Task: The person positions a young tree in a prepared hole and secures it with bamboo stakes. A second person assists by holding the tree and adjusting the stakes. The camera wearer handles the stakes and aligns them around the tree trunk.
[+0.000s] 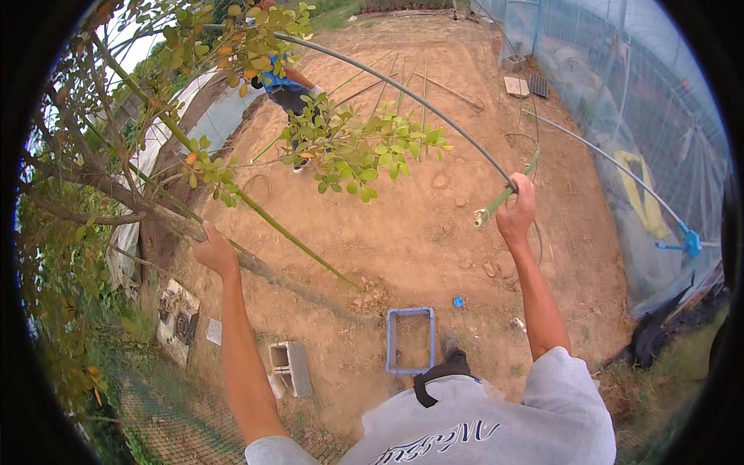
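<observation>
My left hand (pixel 216 251) is closed around the slanting trunk (pixel 290 283) of a small tree. A thin green pole (pixel 157 179) runs into the same grip; whether the fingers hold it too is hard to tell. My right hand (pixel 518 210), raised at the right, grips a long bent grey rod (pixel 407 97) together with the cut end of a green bamboo pole (pixel 492 210). The rod arches up and left behind the leaves. Between my arms, another green pole (pixel 290 244) slants down to a patch of loose soil (pixel 372 293).
A leafy branch (pixel 366 151) partly hides a person in blue (pixel 285 81). Near my feet are a blue plastic crate (pixel 387 343) and a concrete block (pixel 300 372). Several poles (pixel 401 87) lie on the soil farther off. Plastic greenhouse sheeting (pixel 604 104) borders the right, green netting (pixel 174 407) the lower left.
</observation>
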### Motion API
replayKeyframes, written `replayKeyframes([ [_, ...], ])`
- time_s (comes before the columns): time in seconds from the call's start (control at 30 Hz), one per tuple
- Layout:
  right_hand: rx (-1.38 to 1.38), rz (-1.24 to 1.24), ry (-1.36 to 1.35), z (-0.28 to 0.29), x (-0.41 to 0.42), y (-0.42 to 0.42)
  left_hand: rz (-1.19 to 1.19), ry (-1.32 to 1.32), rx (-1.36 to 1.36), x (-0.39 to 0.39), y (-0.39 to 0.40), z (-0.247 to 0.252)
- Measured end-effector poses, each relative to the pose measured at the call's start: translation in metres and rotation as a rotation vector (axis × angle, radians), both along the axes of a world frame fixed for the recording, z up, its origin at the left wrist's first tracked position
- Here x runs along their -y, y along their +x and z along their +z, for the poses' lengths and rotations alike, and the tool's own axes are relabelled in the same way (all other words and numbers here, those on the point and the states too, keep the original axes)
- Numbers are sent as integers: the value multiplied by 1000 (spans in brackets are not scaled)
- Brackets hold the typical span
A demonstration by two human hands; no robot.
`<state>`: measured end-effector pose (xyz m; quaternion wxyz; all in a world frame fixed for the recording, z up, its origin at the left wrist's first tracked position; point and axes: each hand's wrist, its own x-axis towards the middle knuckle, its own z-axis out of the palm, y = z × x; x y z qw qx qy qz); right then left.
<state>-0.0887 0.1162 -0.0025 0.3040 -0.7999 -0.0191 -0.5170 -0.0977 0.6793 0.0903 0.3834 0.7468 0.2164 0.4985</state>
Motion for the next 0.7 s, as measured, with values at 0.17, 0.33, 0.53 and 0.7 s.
replayKeyframes([
  [0.17,14,11,-1,4,-5,2,46,86,33,-21,6,-8],
  [0.33,16,-14,-8,2,-3,-1,25,16,-47,-2,-2,3],
  [0.53,-36,-12,1,-1,-4,-6,6,105,66,-14,3,-7],
  [0.7,-140,-196,-107,-28,-61,-68,69,90,49,-30,5,-17],
])
